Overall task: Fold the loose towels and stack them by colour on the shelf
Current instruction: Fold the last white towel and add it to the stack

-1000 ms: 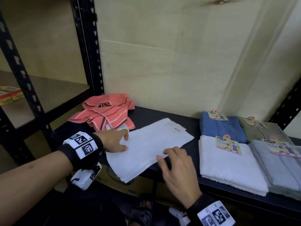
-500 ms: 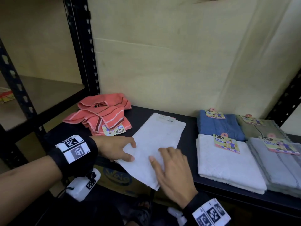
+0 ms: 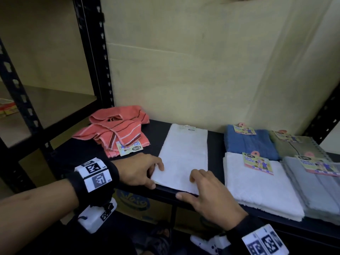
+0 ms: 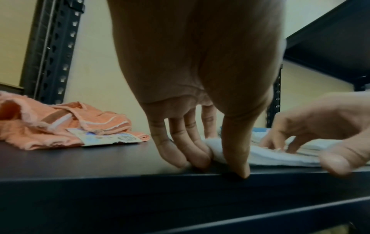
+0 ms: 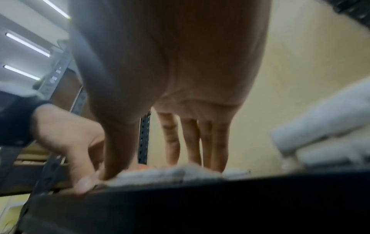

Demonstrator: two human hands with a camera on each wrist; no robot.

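Observation:
A white towel [image 3: 184, 153], folded into a long strip, lies flat on the black shelf [image 3: 81, 151] and runs from the front edge to the back. My left hand [image 3: 155, 176] pinches its near left corner, fingers on top and thumb at the shelf edge [image 4: 216, 158]. My right hand [image 3: 186, 186] holds the near edge, fingertips on top and thumb against the front [image 5: 160, 167]. A loose salmon striped towel [image 3: 117, 131] with a paper tag lies crumpled at the back left.
To the right lie folded stacks: white [image 3: 257, 186], blue [image 3: 250, 142], grey [image 3: 316, 190] and olive [image 3: 294, 146], each tagged. A black upright post [image 3: 95, 52] stands at the left. The wall is close behind. A cardboard box [image 3: 139, 201] sits below the shelf.
The white towel turned from lying slantwise over the shelf edge to lying straight, fully on the shelf. Both hands shifted to its near edge and corner.

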